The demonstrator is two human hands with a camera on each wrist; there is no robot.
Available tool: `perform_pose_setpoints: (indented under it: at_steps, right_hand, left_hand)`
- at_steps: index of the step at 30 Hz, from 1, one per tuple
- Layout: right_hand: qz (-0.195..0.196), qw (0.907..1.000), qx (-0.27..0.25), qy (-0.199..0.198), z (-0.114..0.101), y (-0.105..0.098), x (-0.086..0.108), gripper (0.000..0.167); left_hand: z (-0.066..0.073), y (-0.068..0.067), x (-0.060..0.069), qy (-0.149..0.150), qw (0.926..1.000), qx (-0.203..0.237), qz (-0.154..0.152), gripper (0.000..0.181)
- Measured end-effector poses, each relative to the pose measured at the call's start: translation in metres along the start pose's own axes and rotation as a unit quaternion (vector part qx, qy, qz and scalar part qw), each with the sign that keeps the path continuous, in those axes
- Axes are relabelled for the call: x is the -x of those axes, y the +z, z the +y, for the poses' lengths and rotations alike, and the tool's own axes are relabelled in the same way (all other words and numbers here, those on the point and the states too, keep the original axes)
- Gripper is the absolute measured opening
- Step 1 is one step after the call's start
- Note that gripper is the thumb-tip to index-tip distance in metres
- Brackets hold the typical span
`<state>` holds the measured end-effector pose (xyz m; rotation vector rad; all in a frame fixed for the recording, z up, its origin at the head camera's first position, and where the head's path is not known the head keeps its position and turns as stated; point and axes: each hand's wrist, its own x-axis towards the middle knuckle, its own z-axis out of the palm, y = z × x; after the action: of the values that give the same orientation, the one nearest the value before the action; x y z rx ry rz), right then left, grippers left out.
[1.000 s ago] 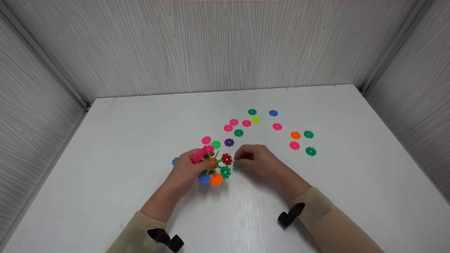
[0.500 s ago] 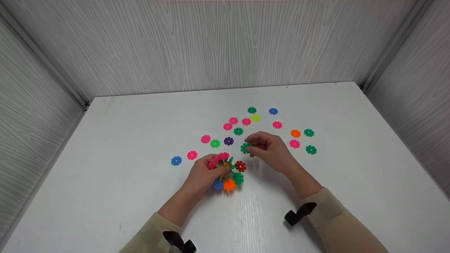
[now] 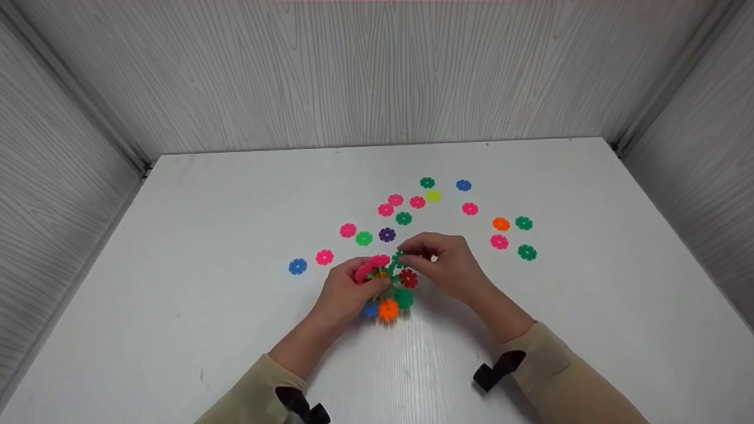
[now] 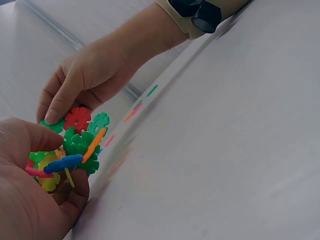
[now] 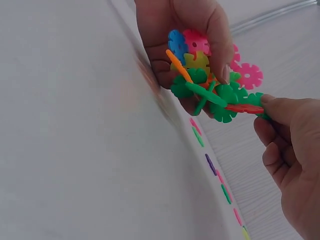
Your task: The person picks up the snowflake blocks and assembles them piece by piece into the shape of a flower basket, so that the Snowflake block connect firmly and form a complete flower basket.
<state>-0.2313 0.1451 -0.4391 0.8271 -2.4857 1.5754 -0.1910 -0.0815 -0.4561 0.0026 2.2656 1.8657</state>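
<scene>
My left hand (image 3: 346, 294) grips a cluster of interlocked plastic snowflake discs (image 3: 388, 309), its thumb pressed over the middle. Pink, blue, orange, red and green discs stick out around it, and the left wrist view also shows a yellow disc (image 4: 48, 165) low in the cluster. With thumb and fingertips my right hand (image 3: 450, 266) pinches a green snowflake disc (image 3: 399, 259) at the cluster's upper right, beside the red disc (image 3: 408, 278). From the right wrist view, this green disc (image 5: 257, 98) meets the cluster; whether its slot is engaged cannot be made out.
Loose snowflake discs lie flat on the white table (image 3: 206, 247). A purple one (image 3: 387, 234) and a light green one (image 3: 364, 238) are just beyond the hands. Several more spread to the back right, including an orange disc (image 3: 501, 224). Wood-grain panels (image 3: 377, 70) enclose the table.
My right hand lifted the green disc, then brought it back down and left against the cluster. My left hand shifted right with the cluster, uncovering a pink disc on the table.
</scene>
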Motion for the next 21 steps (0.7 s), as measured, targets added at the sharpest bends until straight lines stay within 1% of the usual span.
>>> perform_pose_setpoints:
  at_steps: [7,13,18,21]
  right_hand:
    - [0.01,0.9999,0.011,0.003,0.0001,0.0015,0.0007,0.015]
    - [-0.001,0.9999,-0.009,0.014,-0.0007,0.0029,0.0019,0.013]
    - [-0.009,0.9996,-0.015,0.024,-0.0019,0.0061,0.0028,0.01]
    - [-0.01,0.9993,-0.022,0.027,-0.0001,0.0063,0.0021,0.01]
  left_hand:
    - [-0.0001,0.0006,0.0007,0.009,0.9999,0.005,0.007,0.045]
    - [0.0017,0.0005,0.0028,0.018,0.9998,0.001,0.01,0.047]
    - [0.0034,0.001,0.003,0.012,0.9998,-0.003,0.014,0.048]
    - [0.0039,0.0008,0.0022,0.014,0.9998,-0.001,0.014,0.048]
